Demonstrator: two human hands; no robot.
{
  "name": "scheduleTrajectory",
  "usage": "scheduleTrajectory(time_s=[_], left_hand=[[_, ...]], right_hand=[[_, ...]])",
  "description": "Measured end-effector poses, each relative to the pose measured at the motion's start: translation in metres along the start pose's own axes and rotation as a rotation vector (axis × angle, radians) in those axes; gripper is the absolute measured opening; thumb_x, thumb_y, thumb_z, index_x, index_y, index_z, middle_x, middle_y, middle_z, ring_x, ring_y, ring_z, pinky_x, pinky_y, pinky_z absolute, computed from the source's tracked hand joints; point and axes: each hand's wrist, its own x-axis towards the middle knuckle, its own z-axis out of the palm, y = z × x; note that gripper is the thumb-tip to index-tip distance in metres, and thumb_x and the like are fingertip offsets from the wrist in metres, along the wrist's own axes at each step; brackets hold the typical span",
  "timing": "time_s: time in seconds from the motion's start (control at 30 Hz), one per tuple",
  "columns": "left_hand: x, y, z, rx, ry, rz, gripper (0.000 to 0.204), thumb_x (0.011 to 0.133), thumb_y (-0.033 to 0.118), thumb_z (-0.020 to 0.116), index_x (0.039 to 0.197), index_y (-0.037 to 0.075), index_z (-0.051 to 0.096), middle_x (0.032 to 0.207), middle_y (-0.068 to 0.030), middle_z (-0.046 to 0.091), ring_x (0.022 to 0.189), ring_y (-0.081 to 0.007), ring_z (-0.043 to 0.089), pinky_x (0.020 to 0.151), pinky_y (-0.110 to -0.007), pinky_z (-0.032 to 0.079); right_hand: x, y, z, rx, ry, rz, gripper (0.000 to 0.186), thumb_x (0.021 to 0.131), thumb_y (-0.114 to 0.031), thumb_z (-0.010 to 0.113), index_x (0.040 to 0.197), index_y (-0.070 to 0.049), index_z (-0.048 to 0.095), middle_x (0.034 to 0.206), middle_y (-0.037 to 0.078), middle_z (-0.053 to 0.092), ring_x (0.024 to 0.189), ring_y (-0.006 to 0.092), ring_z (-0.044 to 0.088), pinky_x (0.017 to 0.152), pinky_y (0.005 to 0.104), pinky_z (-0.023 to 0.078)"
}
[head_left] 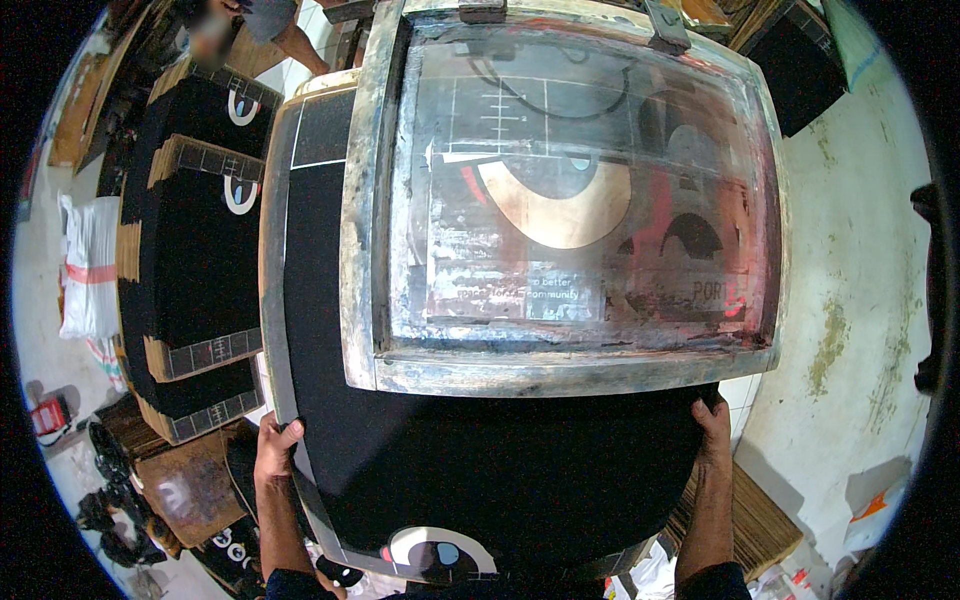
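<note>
A large board [500,460] covered in black fabric lies before me, with a printed cream eye motif [440,550] at its near end. My left hand [276,448] grips its left edge, thumb on top and the other fingers mostly hidden beneath. At the opposite edge, my right hand [712,428] is closed round the side, with its fingertips partly hidden. Over the far part of the board rests a paint-stained screen printing frame [365,250]. Its translucent mesh [520,270] shows an eye design and reddish ink smears.
Stacked black boards [200,260] with printed eyes stand at left, beside a white plastic bundle [88,265]. A stack of brown boards [765,520] sits lower right, near a stained white wall [850,250]. Another person's arm [295,45] shows at the top left. Metal hinges [668,28] hold the frame's far side.
</note>
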Motion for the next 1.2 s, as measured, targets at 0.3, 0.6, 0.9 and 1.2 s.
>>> scheduleTrajectory(time_s=[0.3, 0.6, 0.9, 1.2], left_hand=[[-0.005, 0.003, 0.007, -0.008, 0.054, 0.032, 0.057, 0.069, 0.031, 0.092, 0.110, 0.000, 0.066, 0.097, -0.0023, 0.067, 0.091, -0.0174, 0.061, 0.086, -0.034, 0.045], [-0.002, 0.002, 0.003, 0.033, 0.006, 0.075, 0.059, 0.067, 0.032, 0.092, 0.109, 0.000, 0.067, 0.099, -0.0034, 0.067, 0.091, -0.0177, 0.060, 0.084, -0.034, 0.045], [0.005, -0.006, -0.013, 0.026, -0.163, 0.071, 0.050, 0.082, 0.028, 0.082, 0.118, 0.003, 0.057, 0.108, -0.0066, 0.066, 0.095, -0.0182, 0.063, 0.083, -0.037, 0.051], [-0.001, 0.008, 0.001, 0.022, -0.090, 0.069, 0.046, 0.078, 0.028, 0.086, 0.109, 0.000, 0.067, 0.100, -0.0042, 0.071, 0.087, -0.0177, 0.064, 0.081, -0.035, 0.050]], right_hand=[[0.006, 0.010, -0.013, -0.030, 0.017, 0.002, 0.077, 0.076, -0.029, 0.088, 0.133, 0.000, 0.046, 0.122, 0.014, 0.061, 0.104, 0.0257, 0.062, 0.089, 0.0408, 0.054], [0.010, 0.020, -0.021, -0.150, 0.122, -0.035, 0.068, 0.078, -0.031, 0.087, 0.126, 0.000, 0.050, 0.113, 0.011, 0.062, 0.095, 0.0205, 0.062, 0.082, 0.0367, 0.054], [0.005, 0.014, -0.008, -0.273, 0.130, -0.196, 0.056, 0.083, -0.027, 0.083, 0.123, 0.000, 0.055, 0.111, 0.008, 0.062, 0.097, 0.0172, 0.058, 0.087, 0.0343, 0.049], [-0.005, -0.001, -0.004, -0.269, 0.169, 0.050, 0.060, 0.086, -0.024, 0.080, 0.133, 0.003, 0.054, 0.117, 0.010, 0.064, 0.104, 0.0186, 0.059, 0.091, 0.0323, 0.048]])
